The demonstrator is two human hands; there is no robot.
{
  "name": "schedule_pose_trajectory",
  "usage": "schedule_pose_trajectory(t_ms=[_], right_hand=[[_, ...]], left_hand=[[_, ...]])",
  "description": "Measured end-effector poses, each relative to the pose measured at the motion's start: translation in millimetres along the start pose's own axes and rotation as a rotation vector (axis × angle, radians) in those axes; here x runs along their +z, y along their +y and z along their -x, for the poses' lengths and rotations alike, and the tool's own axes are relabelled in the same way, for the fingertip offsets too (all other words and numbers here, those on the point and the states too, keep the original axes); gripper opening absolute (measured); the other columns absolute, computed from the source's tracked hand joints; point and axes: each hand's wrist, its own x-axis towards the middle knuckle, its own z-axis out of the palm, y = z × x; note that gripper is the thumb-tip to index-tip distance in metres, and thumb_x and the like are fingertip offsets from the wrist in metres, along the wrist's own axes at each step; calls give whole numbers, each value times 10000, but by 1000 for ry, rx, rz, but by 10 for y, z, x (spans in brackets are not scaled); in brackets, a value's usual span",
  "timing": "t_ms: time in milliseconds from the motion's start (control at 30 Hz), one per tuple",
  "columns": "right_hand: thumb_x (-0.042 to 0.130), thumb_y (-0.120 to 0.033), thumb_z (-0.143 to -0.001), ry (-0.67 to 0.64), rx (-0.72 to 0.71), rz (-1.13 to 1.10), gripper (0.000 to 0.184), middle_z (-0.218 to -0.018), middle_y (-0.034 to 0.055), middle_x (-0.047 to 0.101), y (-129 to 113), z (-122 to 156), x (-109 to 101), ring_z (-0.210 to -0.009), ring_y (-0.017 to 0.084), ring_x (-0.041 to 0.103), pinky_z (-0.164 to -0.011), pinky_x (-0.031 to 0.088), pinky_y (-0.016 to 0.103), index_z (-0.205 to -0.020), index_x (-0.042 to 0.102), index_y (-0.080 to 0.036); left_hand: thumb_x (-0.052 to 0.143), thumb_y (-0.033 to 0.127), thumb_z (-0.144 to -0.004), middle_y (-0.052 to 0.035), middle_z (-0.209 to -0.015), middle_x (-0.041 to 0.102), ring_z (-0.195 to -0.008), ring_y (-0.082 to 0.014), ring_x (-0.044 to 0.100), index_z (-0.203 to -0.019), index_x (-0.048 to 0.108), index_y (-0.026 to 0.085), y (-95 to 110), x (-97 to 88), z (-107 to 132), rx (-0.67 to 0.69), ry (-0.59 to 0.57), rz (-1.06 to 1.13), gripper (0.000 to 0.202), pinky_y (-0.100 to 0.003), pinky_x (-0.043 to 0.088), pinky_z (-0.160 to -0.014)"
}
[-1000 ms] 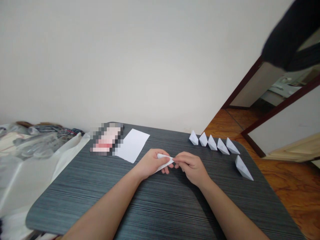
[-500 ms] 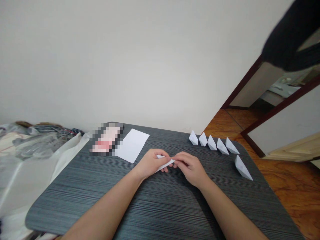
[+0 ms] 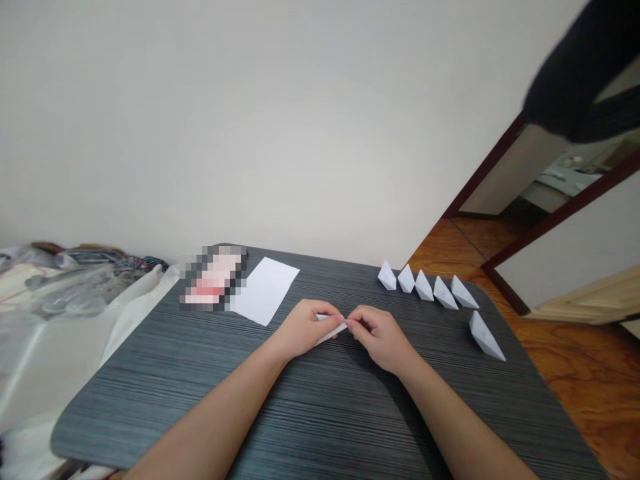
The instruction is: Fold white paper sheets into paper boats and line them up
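Both hands meet over the middle of the dark table. My left hand is closed round a small piece of folded white paper, thumb on top. At the paper's right end, my right hand pinches the tip between thumb and fingers. Part of the paper is hidden by the fingers. To the right stand several folded white paper boats in a row, with one more paper boat nearer me. Left of my hands lies a flat sheet of white paper.
A pixelated flat object lies at the table's back left, against the white sheet. Behind the table rises a pale wall. Plastic-covered things are heaped to the left. A doorway and wooden floor are on the right.
My fingers have shifted slightly on the folded paper, and less of it shows between the hands. The boats and the flat sheet have stayed in place.
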Motion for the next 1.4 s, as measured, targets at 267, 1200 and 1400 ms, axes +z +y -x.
schedule_pose_trajectory(t_ms=[267, 1200, 1400], right_hand=[[496, -180, -849, -21, 20, -30, 166, -667, -5, 563, 4, 2, 20, -640, 127, 527, -611, 378, 241, -698, 563, -172], [550, -306, -844, -53, 232, -632, 143, -662, -18, 569, 75, 24, 132, -491, 80, 456, -452, 339, 204, -894, 511, -178], [572, -333, -829, -47, 231, -676, 178, -653, -18, 569, 89, 19, 139, -488, 83, 468, -433, 338, 196, -880, 504, -178]], left_hand=[[541, 288, -783, -22, -755, 676, -730, -152, 590, -775, 695, 153, -15, -14, 0, 60, 4, -131, 205, -226, 419, -648], [502, 310, -828, -40, -819, 620, -662, -127, 545, -925, 641, 154, 7, 33, -23, 76, 9, 48, 231, -233, 440, -595], [506, 237, -831, -52, -879, 627, -848, -167, 548, -948, 672, 176, 91, 18, 17, 263, 5, -211, 212, -271, 416, -787]])
